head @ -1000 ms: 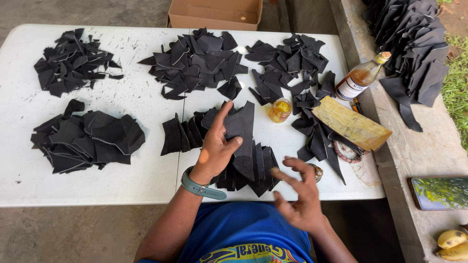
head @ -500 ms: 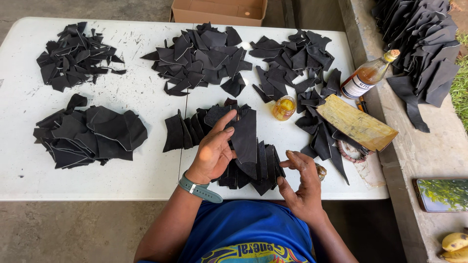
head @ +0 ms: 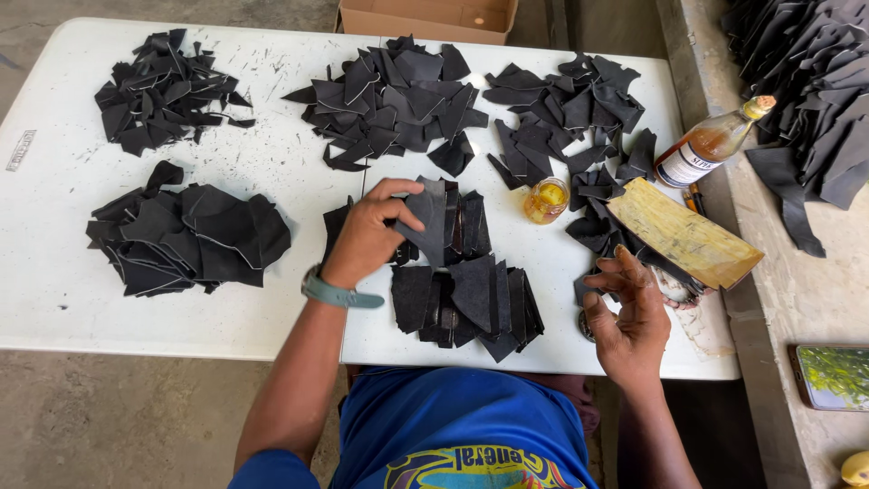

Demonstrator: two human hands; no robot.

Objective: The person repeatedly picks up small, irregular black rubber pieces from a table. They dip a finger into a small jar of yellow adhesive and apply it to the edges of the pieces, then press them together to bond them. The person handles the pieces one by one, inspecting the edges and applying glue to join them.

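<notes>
1. Left hand (head: 367, 237) pinches a black leather piece (head: 427, 217) above the fanned stack (head: 471, 299) at table (head: 54, 299) centre.
2. Right hand (head: 627, 317) hovers near the right edge, fingers loosely spread, grasping nothing.

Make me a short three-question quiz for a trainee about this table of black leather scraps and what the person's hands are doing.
1. True or false: the left hand pinches a black leather piece between thumb and fingers.
2. Which thing stands nearest the small jar of yellow stuff? A) the cardboard box B) the glass bottle C) the phone
3. Fill in: the right hand hovers open at the table's ____ edge, holding nothing.

Key
1. True.
2. B.
3. Near, the edge closest to the person.
</notes>
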